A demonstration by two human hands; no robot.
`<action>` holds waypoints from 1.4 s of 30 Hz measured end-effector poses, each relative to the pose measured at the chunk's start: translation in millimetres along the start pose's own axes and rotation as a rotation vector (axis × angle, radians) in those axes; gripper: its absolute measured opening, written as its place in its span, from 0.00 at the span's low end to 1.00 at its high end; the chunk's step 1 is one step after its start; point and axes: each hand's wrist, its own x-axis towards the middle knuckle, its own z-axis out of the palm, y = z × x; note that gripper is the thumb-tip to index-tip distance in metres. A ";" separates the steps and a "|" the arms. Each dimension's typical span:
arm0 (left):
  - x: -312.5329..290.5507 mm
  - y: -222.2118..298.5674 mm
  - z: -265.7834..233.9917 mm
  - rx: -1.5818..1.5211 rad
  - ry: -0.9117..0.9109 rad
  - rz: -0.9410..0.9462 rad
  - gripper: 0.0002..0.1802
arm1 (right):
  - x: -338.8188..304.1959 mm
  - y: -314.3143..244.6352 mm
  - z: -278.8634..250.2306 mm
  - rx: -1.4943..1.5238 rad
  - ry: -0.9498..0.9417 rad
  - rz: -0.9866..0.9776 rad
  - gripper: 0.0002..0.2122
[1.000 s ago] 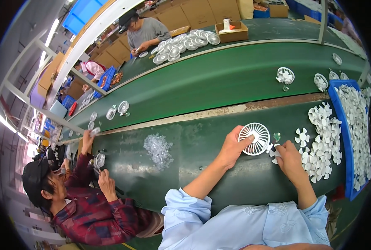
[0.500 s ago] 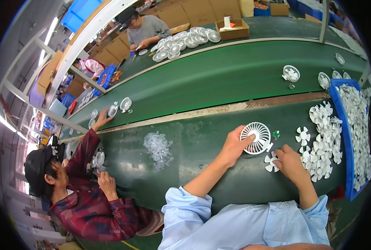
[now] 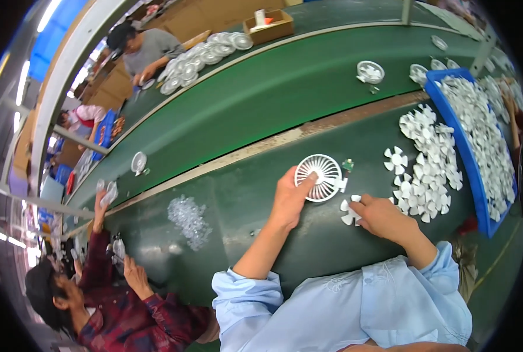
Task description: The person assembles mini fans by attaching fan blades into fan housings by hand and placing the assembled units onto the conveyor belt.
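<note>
My left hand (image 3: 289, 198) is closed round the edge of a round white fan housing (image 3: 326, 186), its thumb over the slotted grille. A small green circuit board (image 3: 347, 164) hangs beside the housing's stub. Just below and to the right, my right hand (image 3: 388, 219) pinches a white fan blade (image 3: 348, 212) by one side, low over the green table. The blade and the housing are apart. A loose fan blade (image 3: 395, 161) lies beyond my right hand, next to a heap of white fan blades (image 3: 425, 190).
A blue tray (image 3: 468, 155) full of white parts stands at the right. Small clear plastic pieces (image 3: 189, 223) lie left of me. Behind a worn ledge runs a green conveyor belt (image 3: 244, 117) carrying fan housings. A co-worker in a plaid shirt (image 3: 138, 317) works at my left.
The view has turned, so the scene sits further left. My hands keep their hold on the housing and the blade. The co-worker at left has lifted a fan housing off the belt.
</note>
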 end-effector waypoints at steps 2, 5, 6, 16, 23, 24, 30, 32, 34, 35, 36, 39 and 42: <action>0.8 -0.6 -1.6 -0.029 -0.003 -0.027 0.14 | -2.6 -0.2 -4.4 0.034 -0.024 0.015 0.15; 1.9 -2.6 -3.7 -0.037 -0.014 -0.062 0.17 | -3.2 4.5 3.5 -0.003 0.015 0.034 0.14; 1.3 -1.8 -1.8 -0.036 -0.018 -0.069 0.17 | -3.1 4.1 3.9 0.000 0.014 0.042 0.14; -2.1 -6.0 4.6 -0.041 -0.043 -0.117 0.25 | 0.8 -23.9 -12.7 0.267 0.066 -0.175 0.17; -15.9 -12.3 21.3 -0.033 -0.118 -0.102 0.20 | 41.5 -31.0 -26.2 0.077 0.545 -0.062 0.17; -17.6 -14.8 22.9 0.029 -0.099 -0.048 0.18 | 43.6 -30.5 -21.8 0.066 0.548 -0.041 0.17; -14.8 -16.6 20.0 0.148 -0.077 0.099 0.17 | 37.3 -34.9 -16.5 0.103 0.644 -0.087 0.20; -15.8 -16.5 17.5 0.246 -0.073 0.142 0.17 | 29.9 -33.5 -29.1 0.089 0.706 -0.069 0.22; -19.0 -16.9 17.5 0.250 -0.079 0.150 0.18 | 28.5 -24.9 -34.4 0.076 0.765 -0.047 0.24; -17.2 -17.1 19.1 0.249 -0.097 0.149 0.18 | 30.9 -15.0 -37.1 0.104 0.706 -0.079 0.25; -17.5 -18.5 19.4 0.331 -0.095 0.142 0.18 | 32.2 -6.2 -37.9 0.133 0.645 -0.111 0.26; -16.4 -24.5 21.8 0.433 -0.128 0.131 0.19 | 34.1 9.3 -21.8 0.439 0.308 0.058 0.22; -14.8 -25.7 20.3 0.427 -0.144 0.108 0.20 | 34.9 13.2 -16.4 0.552 0.302 0.058 0.20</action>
